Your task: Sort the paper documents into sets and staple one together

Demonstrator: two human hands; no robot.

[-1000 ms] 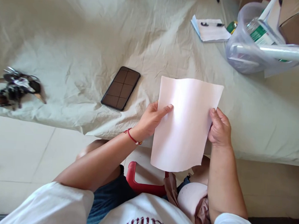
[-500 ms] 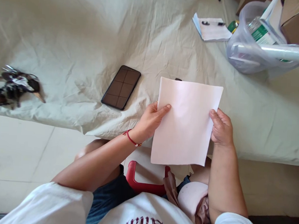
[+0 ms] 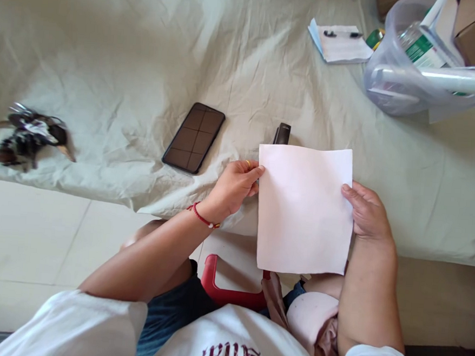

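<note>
So I've got one sheet of pale pink paper in the middle-right of the frame, held up over the table edge and my lap. My left hand pinches its upper left edge, fingers curled tight with the thumb on top; there's a ring on one finger and a red string bracelet on that wrist. My right hand grips the right edge, thumb on the front, the other fingers hidden behind the sheet.

Stuff around, counted: one black phone lying screen-up on the wrinkled beige tablecloth, left of the paper and near my left hand. One small dark object pokes out just above the paper's top edge; the sheet covers its lower part, so I can't tell what it is. One bunch of keys sits at the far left edge of the frame. Upper right there's one small notepad with one black pen lying on it, and beside that one clear plastic tub with a green-labelled bottle inside. One long pale tube lies across the tub's rim.

Below the paper, one red stool shows between my knees.
</note>
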